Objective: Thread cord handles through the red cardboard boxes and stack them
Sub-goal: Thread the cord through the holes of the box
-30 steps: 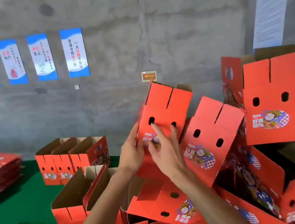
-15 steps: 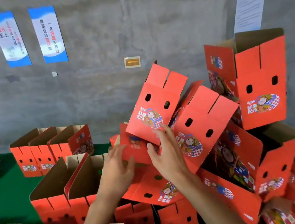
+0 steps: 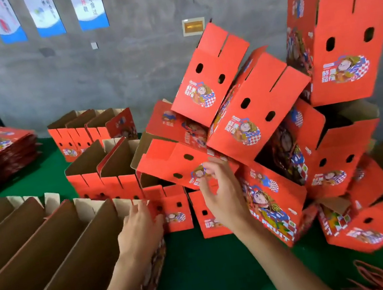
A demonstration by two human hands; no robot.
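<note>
both hands hang spread and hold nothing: the left hand (image 3: 139,226) near the open brown-lined red cardboard boxes (image 3: 57,247) at lower left, the right hand (image 3: 222,194) before the leaning pile of red printed boxes (image 3: 254,113) at centre right, likely steadying it. red cords (image 3: 380,277) lie at bottom right.

The red boxes (image 3: 258,110) piled at the right are cardboard, with a smooth, printed red outside that has a slight sheen, while the open boxes (image 3: 50,249) at the near left show plain, matt brown cardboard inside. The floor covering (image 3: 207,270) is a green, matt, felt-like cloth, and the far wall (image 3: 143,51) is bare, rough grey concrete carrying glossy paper posters (image 3: 89,7). Red cords (image 3: 377,278) at the near right look like twisted string.
</note>
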